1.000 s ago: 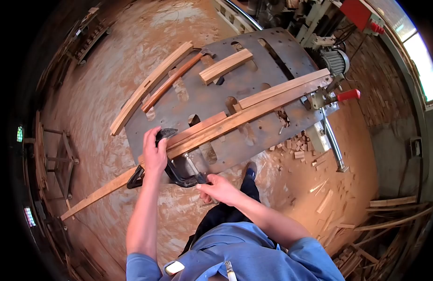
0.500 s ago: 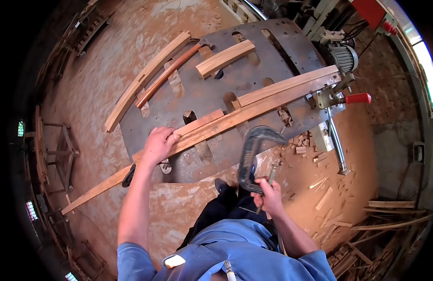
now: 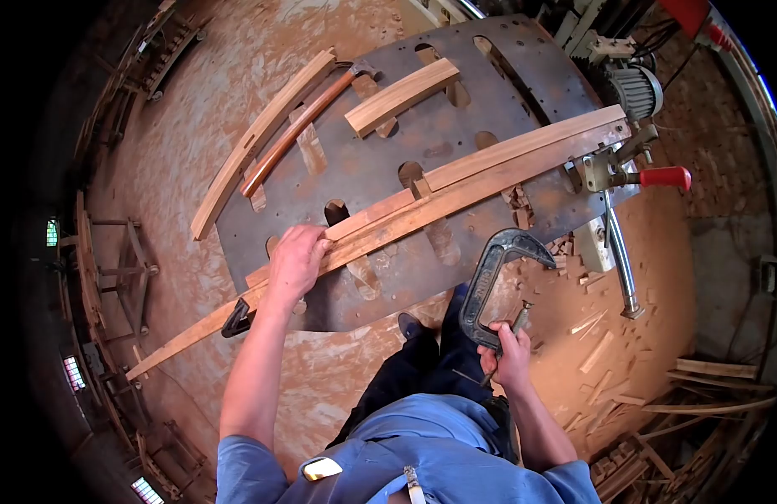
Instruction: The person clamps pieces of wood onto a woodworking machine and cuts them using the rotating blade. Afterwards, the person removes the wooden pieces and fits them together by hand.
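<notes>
My right hand [image 3: 508, 357] grips a black C-clamp [image 3: 484, 281] near its screw, holding it in front of the table's near edge. The clamp's jaw opening faces right, and its frame touches no wood. My left hand [image 3: 296, 262] is closed over a short wooden strip [image 3: 371, 216], which lies along a long wooden board [image 3: 397, 228]. Part of the strip is hidden under that hand. A longer wooden piece [image 3: 523, 151] lies on the same board further right. Below my left wrist, a second black clamp [image 3: 235, 319] sits at the board's left part.
On the metal table [image 3: 271, 202] lie a hammer [image 3: 297, 133], a curved wooden piece [image 3: 258, 147] and a short wooden block [image 3: 402, 97]. A red-handled toggle clamp [image 3: 664, 177] stands at the right end, near a motor [image 3: 636, 92]. Wood offcuts [image 3: 597, 353] litter the floor at right.
The C-clamp and my right hand have moved a little to the right in view, and the clamp's frame has turned slightly. My left hand stays on the strip. The whole view has shifted slightly.
</notes>
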Tool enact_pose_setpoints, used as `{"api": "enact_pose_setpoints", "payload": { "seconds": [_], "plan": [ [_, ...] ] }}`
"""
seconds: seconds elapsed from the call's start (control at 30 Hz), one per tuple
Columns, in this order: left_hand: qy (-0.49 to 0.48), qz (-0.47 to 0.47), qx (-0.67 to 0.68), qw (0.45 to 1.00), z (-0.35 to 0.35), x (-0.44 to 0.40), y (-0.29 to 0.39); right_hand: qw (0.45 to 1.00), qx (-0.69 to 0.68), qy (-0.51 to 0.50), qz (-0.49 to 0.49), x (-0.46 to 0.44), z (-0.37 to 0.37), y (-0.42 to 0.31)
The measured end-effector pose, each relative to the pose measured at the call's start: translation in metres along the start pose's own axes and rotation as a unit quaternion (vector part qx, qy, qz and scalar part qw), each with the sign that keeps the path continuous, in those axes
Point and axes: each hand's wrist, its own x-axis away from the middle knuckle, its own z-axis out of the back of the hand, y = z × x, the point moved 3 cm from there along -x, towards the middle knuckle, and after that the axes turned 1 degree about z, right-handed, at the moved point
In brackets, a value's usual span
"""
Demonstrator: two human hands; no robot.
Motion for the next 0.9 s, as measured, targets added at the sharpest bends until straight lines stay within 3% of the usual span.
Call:
{"api": "enact_pose_setpoints", "payload": {
  "seconds": [0.9],
  "plan": [
    [0.054, -0.060, -0.051, 0.995, -0.009, 0.000, 0.011, 1.000, -0.004, -0.012, -0.020, -0.008, 0.008, 0.007]
  ]
}}
